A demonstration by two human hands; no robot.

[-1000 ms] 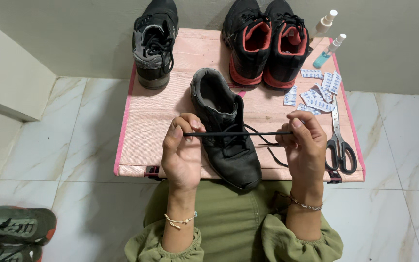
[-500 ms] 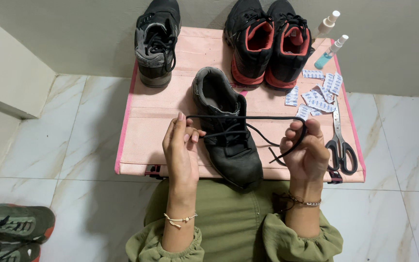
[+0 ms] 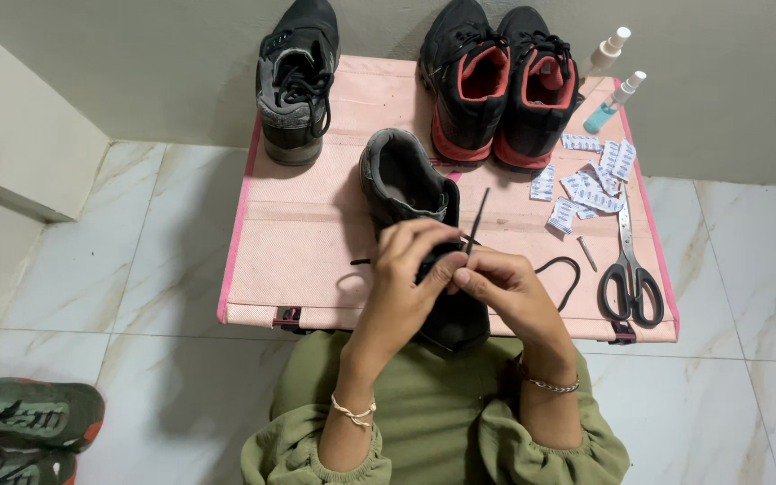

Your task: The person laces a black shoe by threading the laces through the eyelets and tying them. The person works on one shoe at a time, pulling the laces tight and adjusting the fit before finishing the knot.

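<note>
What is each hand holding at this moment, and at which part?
Both the left hand and the right hand pinch the black shoelace near its tipped end, over the black shoe; that end sticks up between the fingertips.

Pink table (image 3: pixel 316 269) stood on marble floor (image 3: pixel 119 269) against grey wall (image 3: pixel 136 63). Grey shoe (image 3: pixel 296 81) sat at far left edge. Red-lined pair (image 3: pixel 500 85) sat side by side at far middle. Two spray bottles (image 3: pixel 612 90) lay at far right corner. White sachets (image 3: pixel 586 184) lay scattered near them. Scissors (image 3: pixel 629 269) lay along right edge, nail (image 3: pixel 587 253) just beside. Green shoes (image 3: pixel 20 427) sat on floor, lower left.
</note>
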